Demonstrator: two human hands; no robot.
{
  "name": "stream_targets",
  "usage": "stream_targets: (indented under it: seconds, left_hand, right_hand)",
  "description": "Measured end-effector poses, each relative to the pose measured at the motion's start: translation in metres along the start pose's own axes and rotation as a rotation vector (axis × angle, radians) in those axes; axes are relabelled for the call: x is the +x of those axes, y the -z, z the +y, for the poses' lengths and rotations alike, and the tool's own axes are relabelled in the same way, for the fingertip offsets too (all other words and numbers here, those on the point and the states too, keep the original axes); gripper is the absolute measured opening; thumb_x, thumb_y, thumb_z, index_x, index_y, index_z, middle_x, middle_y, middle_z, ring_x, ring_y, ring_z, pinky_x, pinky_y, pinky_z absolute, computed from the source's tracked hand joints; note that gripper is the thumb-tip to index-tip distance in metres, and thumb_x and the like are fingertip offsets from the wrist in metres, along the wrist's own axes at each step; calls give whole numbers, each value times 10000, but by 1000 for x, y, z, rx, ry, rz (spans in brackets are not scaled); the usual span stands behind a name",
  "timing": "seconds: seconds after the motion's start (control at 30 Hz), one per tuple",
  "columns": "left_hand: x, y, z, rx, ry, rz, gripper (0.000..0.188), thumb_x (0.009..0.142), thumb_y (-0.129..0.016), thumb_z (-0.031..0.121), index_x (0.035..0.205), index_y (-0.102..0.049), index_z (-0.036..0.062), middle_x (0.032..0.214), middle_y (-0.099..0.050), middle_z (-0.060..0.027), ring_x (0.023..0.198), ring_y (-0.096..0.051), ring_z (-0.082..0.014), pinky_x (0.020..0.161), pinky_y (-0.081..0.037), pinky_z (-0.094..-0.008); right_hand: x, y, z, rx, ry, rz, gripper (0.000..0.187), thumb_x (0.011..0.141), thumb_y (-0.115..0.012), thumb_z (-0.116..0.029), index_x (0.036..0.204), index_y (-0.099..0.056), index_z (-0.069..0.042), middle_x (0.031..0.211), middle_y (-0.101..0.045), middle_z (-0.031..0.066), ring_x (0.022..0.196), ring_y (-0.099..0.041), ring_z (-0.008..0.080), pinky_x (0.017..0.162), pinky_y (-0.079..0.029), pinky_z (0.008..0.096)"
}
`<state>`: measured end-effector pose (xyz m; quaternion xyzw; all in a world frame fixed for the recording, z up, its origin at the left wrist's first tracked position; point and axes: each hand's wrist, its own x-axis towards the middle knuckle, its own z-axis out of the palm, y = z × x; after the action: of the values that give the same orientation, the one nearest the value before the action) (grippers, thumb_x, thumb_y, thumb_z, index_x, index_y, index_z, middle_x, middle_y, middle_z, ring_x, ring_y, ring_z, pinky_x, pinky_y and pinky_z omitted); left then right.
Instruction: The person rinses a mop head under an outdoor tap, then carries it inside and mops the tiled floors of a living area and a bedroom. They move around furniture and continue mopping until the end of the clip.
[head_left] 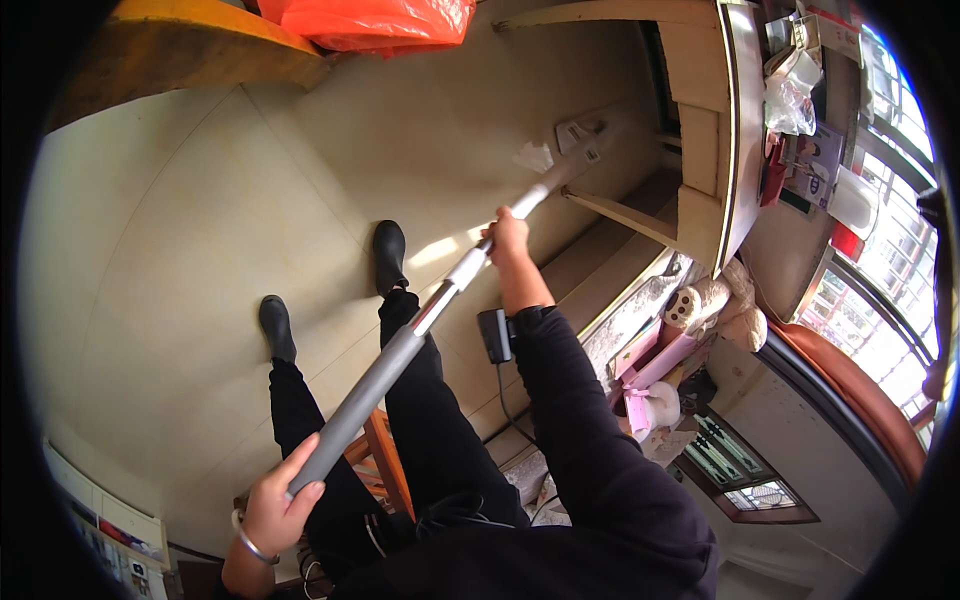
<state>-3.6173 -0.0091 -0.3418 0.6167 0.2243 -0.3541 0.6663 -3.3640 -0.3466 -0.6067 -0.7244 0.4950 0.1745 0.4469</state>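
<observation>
A long mop with a grey and silver pole point(375, 387) slants across the view from lower left to upper right. My left hand point(277, 508) is closed around the grey grip at its near end, a bangle on the wrist. Farther up, my right hand point(508, 236) wraps round the pole. The flat, pale mop head point(578, 140) lies on the floor by the legs of a cream wooden table and is blurred. Beside it on the floor is a small white piece point(533, 156), perhaps paper or cloth.
The cream table point(705, 150) stands at the far right. A red plastic bag point(370, 20) sits on a yellowish wooden piece at the top. Plush toys and pink boxes point(660, 360) lie to the right. A wooden stool point(388, 465) is by my legs.
</observation>
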Motion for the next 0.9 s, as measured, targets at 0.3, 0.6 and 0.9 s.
stream_targets:
  seconds: [0.3,0.6,0.9]
  left_hand:
    - [-26,-5,27,132,66,-50,502,767,-545,56,1246,-406,-3,860,-584,-87,708,-515,-76,672,-428,-218]
    - [85,-85,82,112,-23,-52,489,775,-545,64,1245,-410,52,834,-596,-190,675,-602,-298,645,-470,-324]
    - [59,-126,80,353,-47,246,455,740,-608,158,1182,-515,209,598,-478,-101,522,-506,-276,500,-420,-361]
  right_hand:
    - [-36,17,-20,-46,-31,-176,256,777,-503,-162,890,-388,37,660,-472,108,458,-538,230,406,-487,330]
    - [107,96,-69,14,-124,-75,243,793,-508,-193,870,-441,27,713,-469,110,505,-521,235,481,-508,360]
    - [125,90,-91,75,-114,-25,127,814,-468,-170,777,-425,-57,567,-406,63,477,-440,174,398,-385,309]
